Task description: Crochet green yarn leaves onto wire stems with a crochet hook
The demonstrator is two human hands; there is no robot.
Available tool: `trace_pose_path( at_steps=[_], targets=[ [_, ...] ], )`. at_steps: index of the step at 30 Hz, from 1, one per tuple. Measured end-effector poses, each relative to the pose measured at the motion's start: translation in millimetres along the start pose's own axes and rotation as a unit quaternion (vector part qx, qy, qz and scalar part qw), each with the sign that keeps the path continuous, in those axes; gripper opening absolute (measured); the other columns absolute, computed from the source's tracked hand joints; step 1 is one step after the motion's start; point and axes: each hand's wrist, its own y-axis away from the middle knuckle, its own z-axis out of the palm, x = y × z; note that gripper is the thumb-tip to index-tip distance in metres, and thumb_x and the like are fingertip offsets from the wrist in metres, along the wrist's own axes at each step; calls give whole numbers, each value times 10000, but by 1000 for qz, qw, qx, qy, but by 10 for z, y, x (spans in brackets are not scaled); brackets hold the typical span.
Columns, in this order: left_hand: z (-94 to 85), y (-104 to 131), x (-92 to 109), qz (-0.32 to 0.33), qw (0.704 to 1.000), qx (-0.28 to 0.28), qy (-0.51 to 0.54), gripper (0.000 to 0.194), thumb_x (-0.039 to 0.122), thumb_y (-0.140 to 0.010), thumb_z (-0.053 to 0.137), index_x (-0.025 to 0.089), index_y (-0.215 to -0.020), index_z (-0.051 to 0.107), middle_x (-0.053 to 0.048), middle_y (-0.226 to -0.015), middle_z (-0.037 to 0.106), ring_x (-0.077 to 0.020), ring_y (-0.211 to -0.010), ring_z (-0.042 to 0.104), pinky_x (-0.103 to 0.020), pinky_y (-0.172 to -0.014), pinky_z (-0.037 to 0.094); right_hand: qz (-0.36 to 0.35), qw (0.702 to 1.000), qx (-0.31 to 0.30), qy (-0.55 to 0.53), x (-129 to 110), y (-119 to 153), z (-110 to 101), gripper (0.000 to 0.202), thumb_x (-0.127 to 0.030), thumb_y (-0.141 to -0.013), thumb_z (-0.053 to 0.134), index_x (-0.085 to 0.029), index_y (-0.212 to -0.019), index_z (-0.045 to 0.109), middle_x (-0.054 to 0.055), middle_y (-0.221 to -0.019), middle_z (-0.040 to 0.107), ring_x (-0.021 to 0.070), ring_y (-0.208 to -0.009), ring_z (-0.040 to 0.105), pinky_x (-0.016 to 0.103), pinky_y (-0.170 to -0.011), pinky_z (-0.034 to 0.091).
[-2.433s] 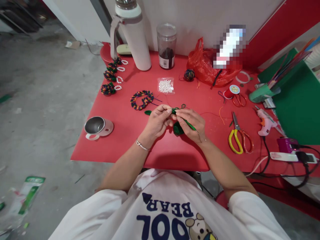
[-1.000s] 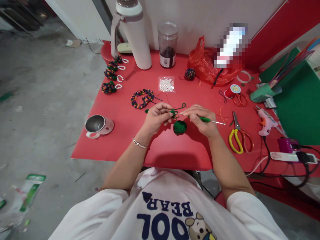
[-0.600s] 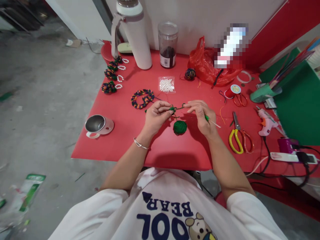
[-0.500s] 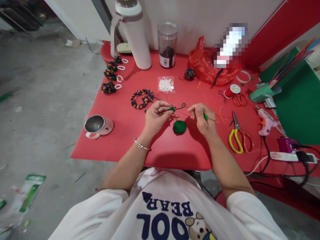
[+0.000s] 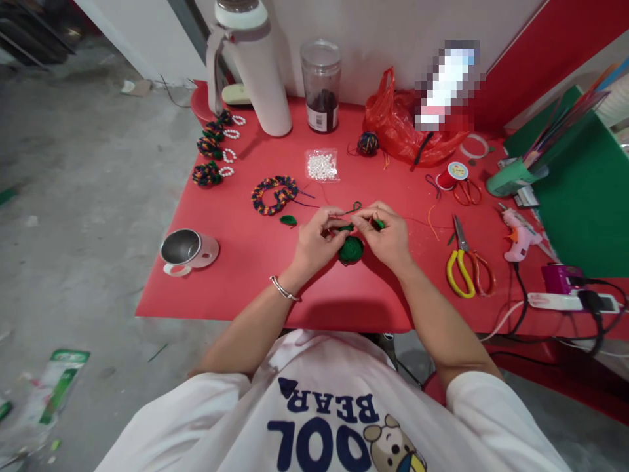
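Observation:
Between thumb and fingers, my left hand (image 5: 314,237) pinches a small green crochet piece (image 5: 346,227). My right hand (image 5: 390,237) is closed around a crochet hook (image 5: 379,223) with a green grip, and its thumb and fingertip meet at the right end of the piece. Most of the hook is hidden by the fingers. A loop of green yarn (image 5: 354,207) stands out just beyond my fingertips. Right below the hands sits a green yarn ball (image 5: 350,250). A green leaf-shaped crochet piece (image 5: 288,220) lies left of my left hand.
Left of the hands are a multicoloured crochet strip (image 5: 260,196) and a steel-lined mug (image 5: 206,252). A bag of white beads (image 5: 322,165) lies beyond. Scissors (image 5: 460,262), a pink glue gun (image 5: 518,236) and cables are on the right. A tall white bottle (image 5: 268,85) stands behind.
My right hand has moved left, bringing its fingertips to the green piece beside my left hand. The hook has swung, and its metal shaft no longer shows clearly. The leaf-shaped piece is now uncovered.

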Motion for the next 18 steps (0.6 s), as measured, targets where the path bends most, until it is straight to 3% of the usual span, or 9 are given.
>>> trace_pose_path(
  at_steps=[3, 5, 7, 9, 14, 18],
  targets=[
    [3, -19, 59, -26, 999, 4, 45, 358, 104, -676, 827, 194, -995, 692, -25, -824, 780, -136, -714, 712, -209, -611, 489, 27, 997, 70, -23, 26, -22, -49, 301, -499, -979, 671, -230, -860, 735, 4, -813, 669, 139, -726, 595, 295, -709, 511],
    [-5, -34, 99, -43, 996, 6, 84, 309, 110, -667, 837, 176, -934, 695, -25, -797, 761, -140, -731, 719, -218, -646, 529, 43, 995, 86, -38, 57, -26, -78, 361, -583, -970, 648, -240, -1033, 738, 16, -896, 705, 143, -752, 623, 295, -722, 527],
    [-19, -50, 127, -64, 991, 5, 121, 290, 128, -657, 851, 167, -899, 695, -21, -776, 748, -144, -723, 722, -233, -659, 559, 58, 996, 53, -48, 77, -21, -103, 494, -655, -998, 541, -258, -1250, 693, 38, -1011, 742, 155, -798, 672, 300, -738, 554],
    [-35, -67, 139, -84, 984, 3, 155, 311, 157, -649, 865, 167, -912, 700, -18, -770, 751, -146, -689, 723, -236, -623, 566, 73, 997, 3, -37, 68, -14, -122, 545, -662, -1035, 436, -275, -1348, 658, 54, -1089, 766, 177, -881, 722, 322, -800, 585],
    [-66, -110, 117, -108, 968, 19, 224, 364, 271, -662, 894, 155, -965, 730, -32, -765, 760, -153, -664, 735, -205, -516, 529, 62, 992, -82, 66, -26, -17, -139, 438, -522, -1067, 451, -290, -1339, 704, 67, -1131, 801, 250, -1116, 736, 445, -1035, 562],
    [-106, -133, 101, -140, 958, 19, 248, 403, 356, -651, 934, 144, -931, 736, -31, -716, 751, -124, -531, 674, -202, -446, 501, 40, 994, -87, 46, -46, -13, -93, 379, -421, -1046, 509, -272, -1342, 693, 83, -1168, 783, 252, -1132, 725, 463, -1041, 569]
  ],
)
